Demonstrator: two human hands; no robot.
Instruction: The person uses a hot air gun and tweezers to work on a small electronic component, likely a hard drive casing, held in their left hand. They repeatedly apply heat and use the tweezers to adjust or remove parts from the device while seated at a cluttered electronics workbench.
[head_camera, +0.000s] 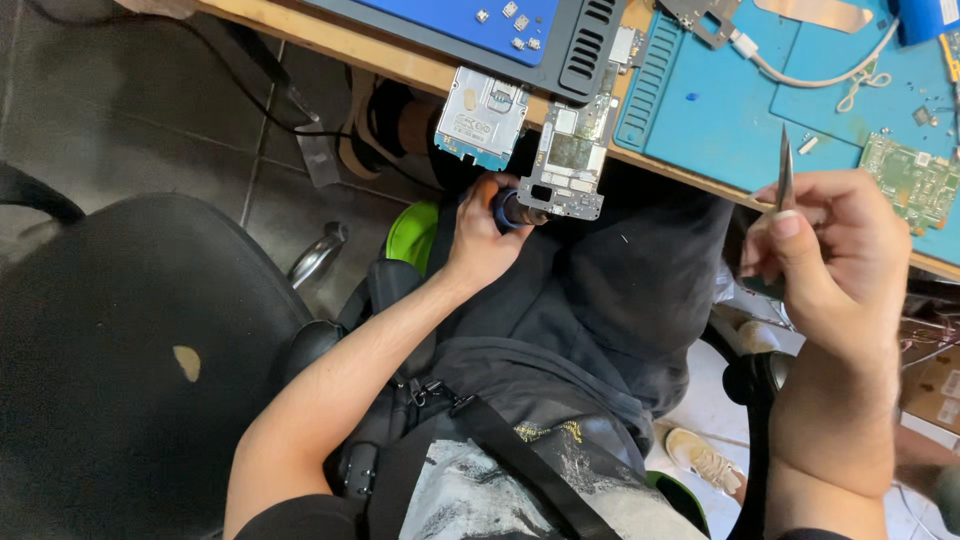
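While the bench carries a blue mat along its near edge, the left hand is closed around a dark cylindrical tool beneath a hanging circuit board; right hand fingers pinch tweezers upright.

The left hand closes its grip on a dark-handled tool, its tip touching a grey circuit board that overhangs the counter edge. The right hand pinches metal tweezers upright, near a green circuit board on the blue mat.
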